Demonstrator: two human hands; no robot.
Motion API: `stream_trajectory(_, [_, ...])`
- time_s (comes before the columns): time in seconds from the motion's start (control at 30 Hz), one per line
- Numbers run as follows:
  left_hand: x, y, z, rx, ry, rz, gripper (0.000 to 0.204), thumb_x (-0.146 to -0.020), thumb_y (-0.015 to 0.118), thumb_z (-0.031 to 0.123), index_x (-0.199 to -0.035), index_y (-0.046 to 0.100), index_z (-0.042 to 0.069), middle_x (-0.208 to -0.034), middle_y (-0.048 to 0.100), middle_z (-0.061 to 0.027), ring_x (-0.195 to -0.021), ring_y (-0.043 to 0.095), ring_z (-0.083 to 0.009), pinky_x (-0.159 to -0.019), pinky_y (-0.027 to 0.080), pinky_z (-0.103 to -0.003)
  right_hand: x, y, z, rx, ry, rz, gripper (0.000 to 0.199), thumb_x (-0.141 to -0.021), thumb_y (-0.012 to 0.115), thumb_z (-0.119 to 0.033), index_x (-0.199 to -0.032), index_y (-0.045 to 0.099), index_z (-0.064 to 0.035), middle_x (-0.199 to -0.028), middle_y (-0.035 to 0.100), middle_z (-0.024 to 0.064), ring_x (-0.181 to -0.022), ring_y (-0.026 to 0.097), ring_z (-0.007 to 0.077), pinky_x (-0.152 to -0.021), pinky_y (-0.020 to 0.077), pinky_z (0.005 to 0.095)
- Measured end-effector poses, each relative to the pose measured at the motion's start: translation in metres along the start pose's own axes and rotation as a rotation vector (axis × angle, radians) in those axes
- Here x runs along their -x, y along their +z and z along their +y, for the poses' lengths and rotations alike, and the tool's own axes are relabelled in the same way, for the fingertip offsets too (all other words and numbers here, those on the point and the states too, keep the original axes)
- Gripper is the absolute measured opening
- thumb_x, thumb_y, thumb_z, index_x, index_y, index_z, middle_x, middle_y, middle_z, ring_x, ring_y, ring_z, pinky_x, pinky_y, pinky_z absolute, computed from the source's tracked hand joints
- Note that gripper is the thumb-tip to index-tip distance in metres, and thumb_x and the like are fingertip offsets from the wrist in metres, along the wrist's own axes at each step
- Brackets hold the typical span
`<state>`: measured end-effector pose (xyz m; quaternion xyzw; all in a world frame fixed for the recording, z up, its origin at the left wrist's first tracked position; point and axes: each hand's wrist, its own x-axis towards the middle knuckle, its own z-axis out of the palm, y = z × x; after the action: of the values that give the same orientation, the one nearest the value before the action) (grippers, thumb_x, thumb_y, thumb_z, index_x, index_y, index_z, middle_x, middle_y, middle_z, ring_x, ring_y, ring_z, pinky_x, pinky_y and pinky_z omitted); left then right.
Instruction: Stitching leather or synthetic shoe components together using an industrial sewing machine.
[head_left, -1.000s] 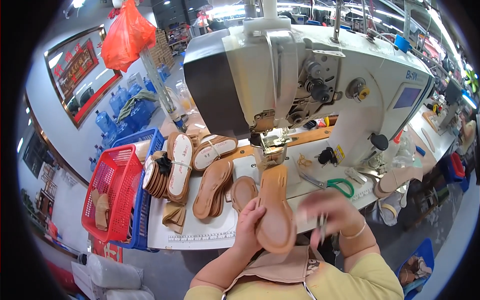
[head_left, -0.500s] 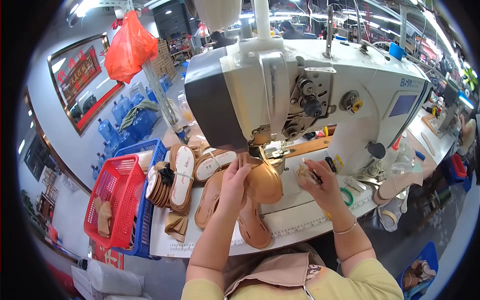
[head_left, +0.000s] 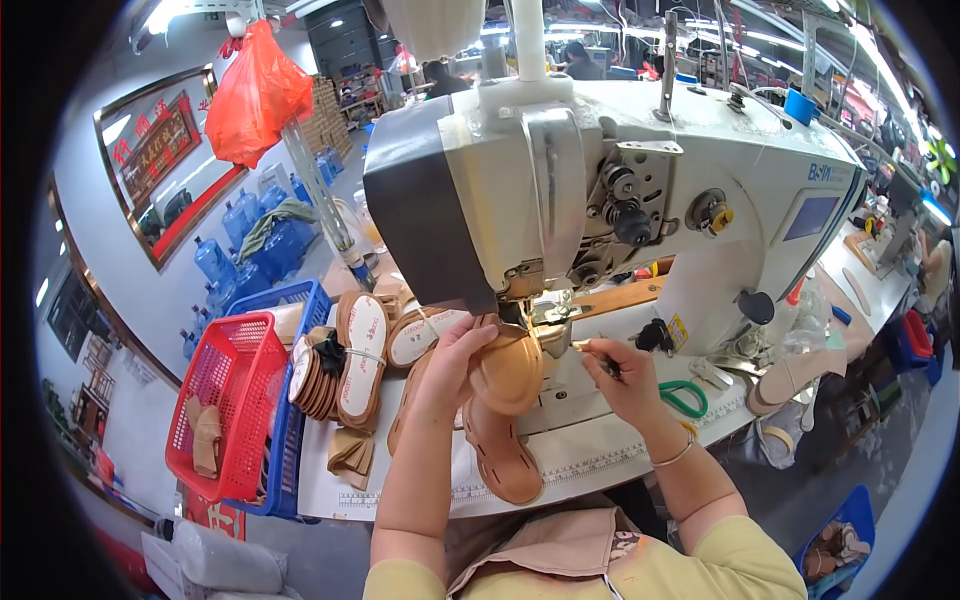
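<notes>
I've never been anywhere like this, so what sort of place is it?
Most likely a shoe workshop or factory. A large industrial sewing machine fills the table, the left hand holds a tan sandal sole under its needle, and bundled insoles sit beside a red basket.

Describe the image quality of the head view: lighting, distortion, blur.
Head view: bright overhead strip lights, glare at the upper edge; heavy fisheye bending, a black rim in the corners; the sewing machine bulges at centre. The left hand on the tan sandal sole and the right hand look sharp; the far background is small and soft.
</notes>
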<state>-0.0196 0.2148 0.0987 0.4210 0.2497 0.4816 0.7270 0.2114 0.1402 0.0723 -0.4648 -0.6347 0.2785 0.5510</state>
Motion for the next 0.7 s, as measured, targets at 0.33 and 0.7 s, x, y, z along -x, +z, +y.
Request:
stream_trajectory(0.33, [-0.002, -0.004, -0.007, 0.064, -0.203, -0.016, 0.041, -0.080, 0.055, 0.022, -0.111, 0.057, -0.004, -0.106, 0.063, -0.0167, -0.095, 0.062, -0.0268, -0.086, 0.049, -0.037, -0.027, 0.018, -0.010, 0.285, -0.428, -0.049, 0.037, -0.074, 0.061, 0.005, -0.107, 0.061, -0.0105, -0.077, 0.063, 0.0084, -0.064, 0.060, 0.0215, -0.057, 0.0481, 0.0294])
stream_trajectory(0.7, [-0.028, -0.018, -0.009, 0.206, -0.110, -0.279, 0.038, -0.086, 0.046, 0.018, -0.113, 0.055, -0.008, -0.111, 0.061, -0.0177, -0.102, 0.060, -0.0273, -0.091, 0.047, -0.038, -0.030, 0.021, -0.011, 0.187, -0.331, -0.083, 0.039, -0.073, 0.063, 0.003, -0.108, 0.062, -0.0141, -0.075, 0.063, 0.0087, -0.063, 0.061, 0.0214, -0.059, 0.0490, 0.0299])
